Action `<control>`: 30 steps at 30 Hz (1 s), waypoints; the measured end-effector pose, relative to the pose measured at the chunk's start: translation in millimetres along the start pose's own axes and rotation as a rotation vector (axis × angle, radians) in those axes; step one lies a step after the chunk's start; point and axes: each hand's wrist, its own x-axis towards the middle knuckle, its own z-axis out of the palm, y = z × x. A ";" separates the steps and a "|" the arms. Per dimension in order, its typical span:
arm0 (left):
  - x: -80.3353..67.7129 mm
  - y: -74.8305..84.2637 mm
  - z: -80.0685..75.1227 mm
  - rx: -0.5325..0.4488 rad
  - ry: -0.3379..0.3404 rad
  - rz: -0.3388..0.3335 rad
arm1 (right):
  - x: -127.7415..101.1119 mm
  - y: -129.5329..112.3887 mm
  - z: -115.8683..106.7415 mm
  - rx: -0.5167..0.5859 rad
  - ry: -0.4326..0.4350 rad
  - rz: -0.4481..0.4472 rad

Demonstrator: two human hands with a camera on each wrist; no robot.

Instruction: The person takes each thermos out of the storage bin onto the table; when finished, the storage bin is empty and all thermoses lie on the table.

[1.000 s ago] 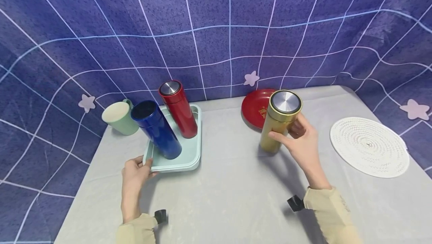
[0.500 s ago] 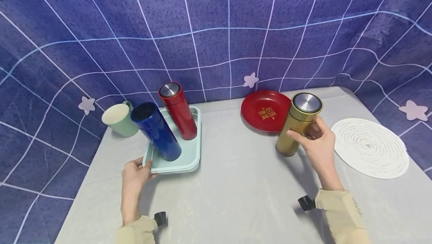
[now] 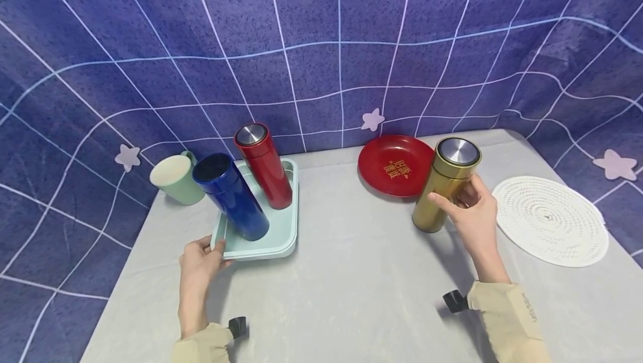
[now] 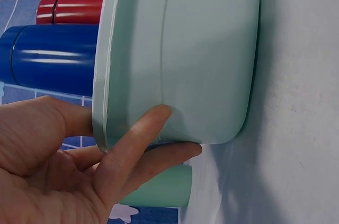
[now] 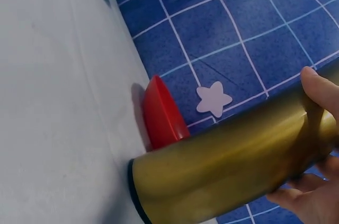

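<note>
My left hand (image 3: 198, 259) pinches the near-left corner of a pale mint plastic tray (image 3: 261, 253), thumb at the rim and fingers along the outer wall in the left wrist view. Inside the tray stand a dark blue vacuum flask (image 3: 238, 204) and, behind it, a red vacuum flask (image 3: 271, 173) with a silver-topped lid. On the right, my right hand (image 3: 472, 218) grips a gold vacuum flask (image 3: 439, 195) round its body. The flask is upright, its base right at the tabletop in the right wrist view (image 5: 212, 176).
A red plate (image 3: 392, 170) with gold lettering lies just left of the gold flask. Right of that hand is a round white woven placemat (image 3: 557, 229). A pale green mug (image 3: 178, 181) stands left of the tray. Behind the grey-white tabletop (image 3: 341, 273) hangs a blue gridded cloth (image 3: 311, 67).
The right hand has moved the gold flask to the right, uncovering more of the red plate, and has held nearly still over the last half second. The left hand stays at the tray.
</note>
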 end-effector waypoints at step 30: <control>-1.4 0.1 1.3 0.046 0.022 0.026 | -48.6 -38.8 -14.8 -0.104 -0.257 0.119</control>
